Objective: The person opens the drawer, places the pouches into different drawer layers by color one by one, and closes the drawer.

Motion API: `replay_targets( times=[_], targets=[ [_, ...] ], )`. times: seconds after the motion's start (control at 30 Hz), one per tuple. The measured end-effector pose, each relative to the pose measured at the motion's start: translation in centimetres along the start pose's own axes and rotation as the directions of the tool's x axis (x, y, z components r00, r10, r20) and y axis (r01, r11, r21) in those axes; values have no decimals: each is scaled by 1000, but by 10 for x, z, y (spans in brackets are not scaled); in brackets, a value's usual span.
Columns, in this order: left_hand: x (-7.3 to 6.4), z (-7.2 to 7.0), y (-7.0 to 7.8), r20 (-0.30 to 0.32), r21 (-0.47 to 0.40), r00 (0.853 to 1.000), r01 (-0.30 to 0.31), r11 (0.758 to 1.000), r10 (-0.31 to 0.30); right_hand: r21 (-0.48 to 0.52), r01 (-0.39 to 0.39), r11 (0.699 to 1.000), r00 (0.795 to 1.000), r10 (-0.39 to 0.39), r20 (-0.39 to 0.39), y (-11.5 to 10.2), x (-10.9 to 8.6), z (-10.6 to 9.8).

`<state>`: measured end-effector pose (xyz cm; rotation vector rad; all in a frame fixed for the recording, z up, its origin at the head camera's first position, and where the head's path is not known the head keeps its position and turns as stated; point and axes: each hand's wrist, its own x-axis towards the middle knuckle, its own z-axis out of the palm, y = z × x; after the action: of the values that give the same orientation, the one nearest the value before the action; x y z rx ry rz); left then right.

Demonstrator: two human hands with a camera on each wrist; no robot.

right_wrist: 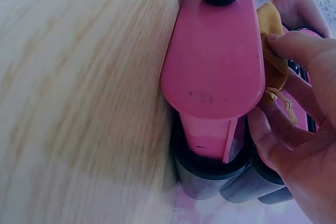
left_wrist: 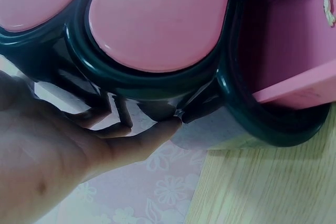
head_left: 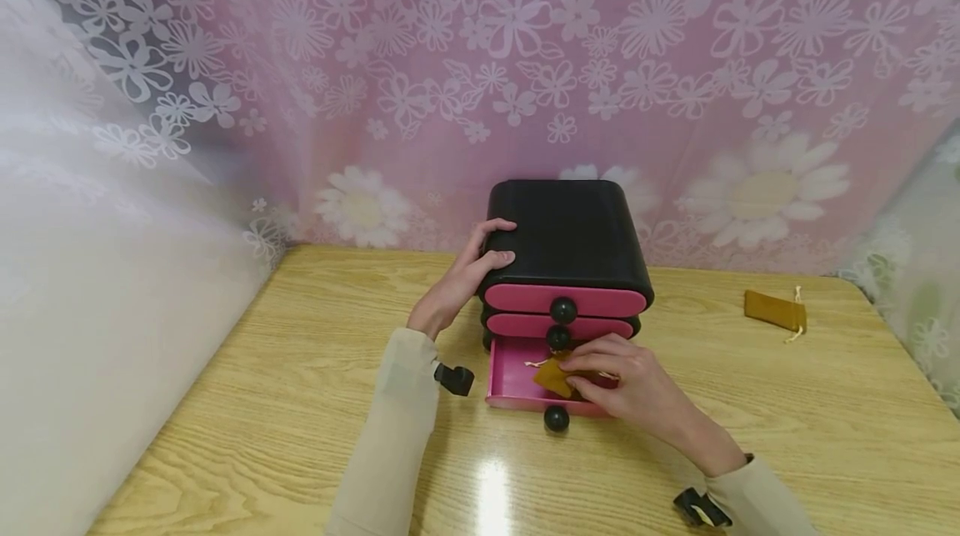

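A small black chest with three pink-fronted drawers (head_left: 566, 232) stands on the table, its bottom drawer (head_left: 510, 369) pulled out. My left hand (head_left: 465, 273) rests at the chest's upper left edge; in the left wrist view its fingers lie extended against the black side. Over the open drawer, my right hand (head_left: 633, 378) pinches a mustard drawstring pouch (head_left: 553, 378) between thumb and fingers. In the right wrist view the pouch (right_wrist: 272, 22) shows just behind the drawer's front, its pale cord hanging down. A light cord end (head_left: 535, 363) also shows left of the pouch, inside the drawer.
Another brown drawstring pouch (head_left: 775, 310) lies on the wood-grain table (head_left: 300, 403) at the right. Round black knobs (head_left: 557, 418) stick out from the drawer fronts. A pink flowered curtain (head_left: 450, 86) hangs close behind the chest, with a pale sheet (head_left: 97, 269) along the left.
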<state>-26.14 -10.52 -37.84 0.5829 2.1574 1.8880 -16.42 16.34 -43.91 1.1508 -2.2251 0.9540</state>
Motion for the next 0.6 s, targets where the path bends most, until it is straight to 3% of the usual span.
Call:
replay_targets(
  times=[0.6],
  targets=[
    [-1,1,0,-4,3,1000,-4,1000,4,-21,-75,997,996,76,44,0,-3,1]
  ],
)
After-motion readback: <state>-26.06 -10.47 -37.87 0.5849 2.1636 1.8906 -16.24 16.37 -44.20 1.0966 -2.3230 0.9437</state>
